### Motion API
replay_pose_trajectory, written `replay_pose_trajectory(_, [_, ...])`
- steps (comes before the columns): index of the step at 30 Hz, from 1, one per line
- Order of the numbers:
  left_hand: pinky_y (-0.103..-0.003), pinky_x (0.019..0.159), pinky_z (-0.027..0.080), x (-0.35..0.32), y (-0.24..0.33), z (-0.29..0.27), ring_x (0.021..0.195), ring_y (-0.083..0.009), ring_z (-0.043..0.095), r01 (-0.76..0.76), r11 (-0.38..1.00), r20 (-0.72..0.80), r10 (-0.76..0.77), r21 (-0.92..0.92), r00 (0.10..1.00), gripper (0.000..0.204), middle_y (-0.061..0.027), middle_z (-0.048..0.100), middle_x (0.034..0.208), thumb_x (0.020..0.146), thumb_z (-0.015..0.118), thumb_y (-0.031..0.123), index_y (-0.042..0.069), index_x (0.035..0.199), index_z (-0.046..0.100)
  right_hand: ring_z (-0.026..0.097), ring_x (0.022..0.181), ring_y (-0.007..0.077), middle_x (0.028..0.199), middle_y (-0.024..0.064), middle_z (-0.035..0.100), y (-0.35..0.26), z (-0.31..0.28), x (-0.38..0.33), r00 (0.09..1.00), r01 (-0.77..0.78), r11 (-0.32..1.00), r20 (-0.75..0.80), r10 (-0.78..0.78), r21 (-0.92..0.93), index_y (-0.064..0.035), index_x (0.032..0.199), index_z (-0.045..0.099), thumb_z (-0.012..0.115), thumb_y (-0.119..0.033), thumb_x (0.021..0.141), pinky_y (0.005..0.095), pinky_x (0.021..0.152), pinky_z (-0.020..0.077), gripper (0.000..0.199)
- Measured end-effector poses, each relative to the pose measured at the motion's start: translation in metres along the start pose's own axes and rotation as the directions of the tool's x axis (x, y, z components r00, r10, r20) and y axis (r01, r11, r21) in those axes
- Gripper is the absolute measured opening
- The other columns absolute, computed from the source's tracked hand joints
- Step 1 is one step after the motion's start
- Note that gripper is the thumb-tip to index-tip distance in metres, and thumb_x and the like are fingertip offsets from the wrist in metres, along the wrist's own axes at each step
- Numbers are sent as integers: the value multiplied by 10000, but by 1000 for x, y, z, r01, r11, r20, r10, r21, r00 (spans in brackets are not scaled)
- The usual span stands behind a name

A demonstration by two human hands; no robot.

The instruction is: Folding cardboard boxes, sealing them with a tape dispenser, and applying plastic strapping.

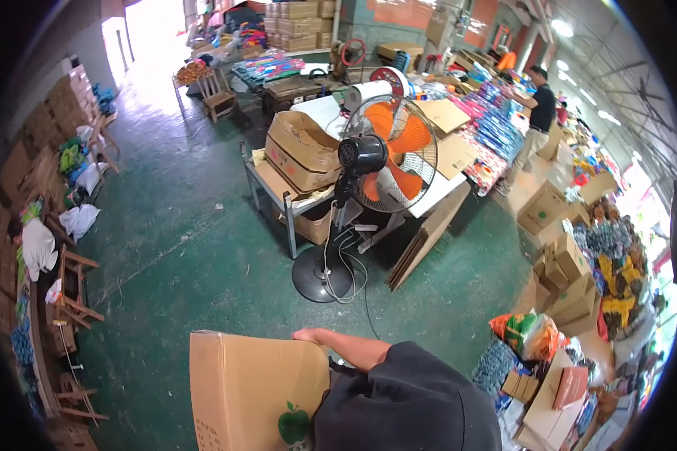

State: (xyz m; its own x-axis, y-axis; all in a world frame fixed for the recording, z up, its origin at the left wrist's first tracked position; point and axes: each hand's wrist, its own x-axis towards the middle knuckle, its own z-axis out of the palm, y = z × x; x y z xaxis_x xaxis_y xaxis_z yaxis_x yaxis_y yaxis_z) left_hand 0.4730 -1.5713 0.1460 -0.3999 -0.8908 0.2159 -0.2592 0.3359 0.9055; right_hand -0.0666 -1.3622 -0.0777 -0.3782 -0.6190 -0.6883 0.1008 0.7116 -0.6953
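At the lower edge of the frame, left of centre, a large cardboard box (259, 387) with a green fruit print is seen upright beside a dark sleeve (406, 395). The right hand (306, 335) is placed at the box's far upper edge, near its right corner; the fingers are too small and partly hidden, so whether they are clamped or merely rested there cannot be told. The left hand is not shown.

The box can be judged stiff in its walls but easily dented, and bulky rather than slippery; its weight cannot be read, since its contents are not shown. It is best gripped by two opposite edges or lower corners, with the base supported.

Beyond it, at mid-frame, a standing fan (390, 154) with orange blades is set on the green floor (203, 263), before a table (436, 197) on which an open carton (301, 159) is placed. Cartons (299, 28) are stacked at the top of the frame.
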Motion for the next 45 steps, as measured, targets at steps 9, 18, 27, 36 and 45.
replay_pose_trajectory(9, [-408, 1010, 474, 131, -49, -15, 1129, -314, 601, 5, 998, -56, -2, 61, 998, 419, -173, 647, 1216, 1003, 489, 279, 21, 1324, 570, 636, 1084, 305, 1207, 189, 667, -35, 18, 88, 989, 136, 954, -25, -148, -269, -15, 1176, 651, 549, -291, 871, 443, 884, 494, 424])
replay_pose_trajectory(18, [-395, 956, 476, 169, -153, -126, 1066, -275, 620, -374, 863, -49, 414, 339, 909, 408, -146, 653, 1198, 974, 520, 258, 10, 1293, 583, 642, 942, 186, 1062, 134, 725, -149, 108, 245, 835, 437, 895, 409, -368, -87, -78, 1075, 715, 639, -353, 852, 389, 842, 507, 362])
replay_pose_trajectory(27, [-305, 733, 498, -21, -52, -135, 804, -118, 608, 22, 802, -802, -597, -597, -3, 219, 1, 621, 887, 937, 594, 327, 128, 1011, 646, 539, 1225, 229, 1411, 103, 533, -338, 324, 367, 600, -24, 989, 789, 130, -145, -43, 1472, 404, 778, -305, 835, 410, 994, 504, 784])
replay_pose_trajectory(36, [-246, 774, 478, -164, -24, -112, 852, -102, 607, -230, 842, -684, -533, -489, -498, 210, 12, 643, 930, 898, 639, 225, 94, 1059, 667, 480, 1314, 267, 1467, 102, 487, -409, 669, 320, 358, 37, 783, 739, 570, -622, -60, 1486, 387, 670, -304, 885, 430, 1078, 435, 708])
replay_pose_trajectory(45, [-256, 831, 490, -184, -42, -100, 929, -107, 618, -175, 944, -565, -310, -281, -764, 198, -2, 660, 987, 911, 614, 140, 70, 1089, 662, 492, 1302, 271, 1457, 106, 496, -224, 925, 43, -123, 434, 338, 317, 940, -835, -58, 1479, 398, 642, -323, 901, 434, 1066, 444, 681])
